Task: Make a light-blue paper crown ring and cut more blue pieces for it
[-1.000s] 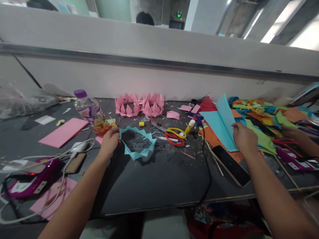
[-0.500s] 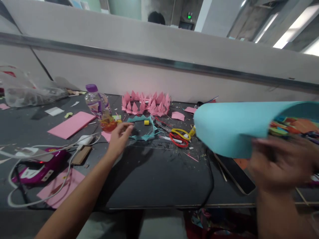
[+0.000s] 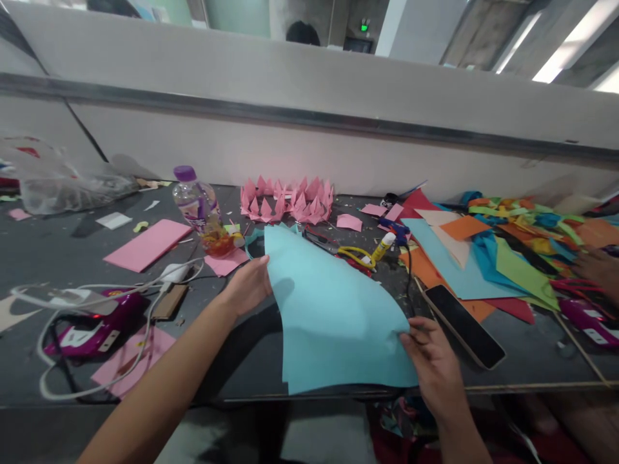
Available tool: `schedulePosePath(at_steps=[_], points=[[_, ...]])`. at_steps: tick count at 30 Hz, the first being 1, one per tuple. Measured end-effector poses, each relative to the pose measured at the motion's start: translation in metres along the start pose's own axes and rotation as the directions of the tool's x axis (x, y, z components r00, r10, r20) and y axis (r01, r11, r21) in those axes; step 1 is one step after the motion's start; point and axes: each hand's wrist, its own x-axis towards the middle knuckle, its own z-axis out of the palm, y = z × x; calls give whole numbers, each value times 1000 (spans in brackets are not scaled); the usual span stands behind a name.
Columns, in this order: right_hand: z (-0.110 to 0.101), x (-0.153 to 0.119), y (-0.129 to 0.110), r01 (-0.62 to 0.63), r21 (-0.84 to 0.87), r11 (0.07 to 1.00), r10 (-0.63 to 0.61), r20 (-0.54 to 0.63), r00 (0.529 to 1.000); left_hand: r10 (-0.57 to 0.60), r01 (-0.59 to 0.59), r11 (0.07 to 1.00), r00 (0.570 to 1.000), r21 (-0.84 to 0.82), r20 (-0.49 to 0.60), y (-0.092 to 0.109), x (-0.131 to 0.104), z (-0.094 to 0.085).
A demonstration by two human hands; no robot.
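Note:
A large light-blue sheet of paper (image 3: 338,316) is held up in front of me, bowed along its upper edge. My left hand (image 3: 251,283) grips its left edge, with the fingertips partly behind the sheet. On the right edge, my right hand (image 3: 430,351) pinches the paper between thumb and fingers. Behind the sheet, a teal zigzag paper band (image 3: 254,243) is mostly hidden. Scissors with yellow and red handles (image 3: 355,252) and a glue stick (image 3: 383,248) lie just past the upper edge. Two pink pointed paper crowns (image 3: 287,201) stand farther back.
A drink bottle (image 3: 200,212) stands left, near folded pink paper (image 3: 148,245), a purple device (image 3: 97,325) and white cables. On the right lie a phone (image 3: 465,327), a pile of coloured paper (image 3: 483,258) and another person's hand (image 3: 599,267). A partition (image 3: 309,151) closes the back.
The blue sheet has come from the right to the middle and turned from a curled roll to a spread sheet. My left hand has taken its left edge; my right hand has moved left with it.

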Motion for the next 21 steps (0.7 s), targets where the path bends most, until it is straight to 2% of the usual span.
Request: schedulePosePath(at_steps=[3,4,6,8,10,13,16,19,21], points=[[-10,3,2,-81,-33,996,84,122,989,-11,4,999,975,-34,-222,5,1,1],[-13,4,2,-97,-46,994,103,150,983,-3,-6,999,963,-32,-269,7,1,1],[-20,9,3,-111,-89,990,127,199,972,7,-4,1000,958,10,-288,14,0,-2],[-27,16,3,-89,-165,982,129,251,959,-12,36,994,974,105,-226,22,-3,-8],[-33,24,-1,-17,-257,966,95,297,950,-48,77,968,991,238,-125,29,-5,-17],[-36,36,-15,186,-397,899,-24,380,925,-89,74,905,996,418,16,34,-8,-24],[-30,44,-38,404,-484,776,-179,446,877,-115,41,807,989,589,89,32,-10,-19],[-22,50,-56,549,-491,677,-390,393,833,-125,6,709,985,705,118,26,-11,-6],[-18,54,-56,579,-491,651,-561,202,803,-50,-41,694,993,718,106,22,-12,-1]])
